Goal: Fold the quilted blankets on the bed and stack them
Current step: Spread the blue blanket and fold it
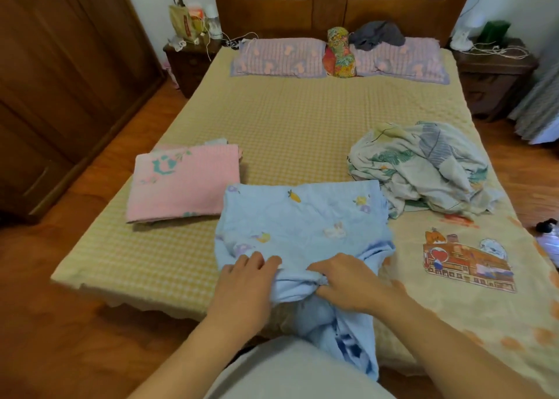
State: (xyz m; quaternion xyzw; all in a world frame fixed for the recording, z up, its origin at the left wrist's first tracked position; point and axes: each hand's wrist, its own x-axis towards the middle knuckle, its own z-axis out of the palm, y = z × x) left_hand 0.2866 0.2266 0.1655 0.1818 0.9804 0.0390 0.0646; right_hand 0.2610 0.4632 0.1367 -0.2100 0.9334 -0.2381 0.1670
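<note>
The blue blanket [302,226] is soft matt cloth, faintly quilted, with small printed motifs. The pink blanket [184,183] on the left is matt cloth with a fine woven check texture. The crumpled blanket [423,168] on the right is thin, smooth, creased printed cloth. The bed cover [272,120] is matt, waffle-textured yellow cloth. The 2 pillows [281,58] at the far end are striped cloth. The headboard [341,2], wardrobe [60,74] and floor [60,323] are polished brown wood with a slight sheen.

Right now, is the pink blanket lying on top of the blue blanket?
No, the folded pink blanket lies directly on the bed, beside the blue blanket and to its left, not on it.
</note>
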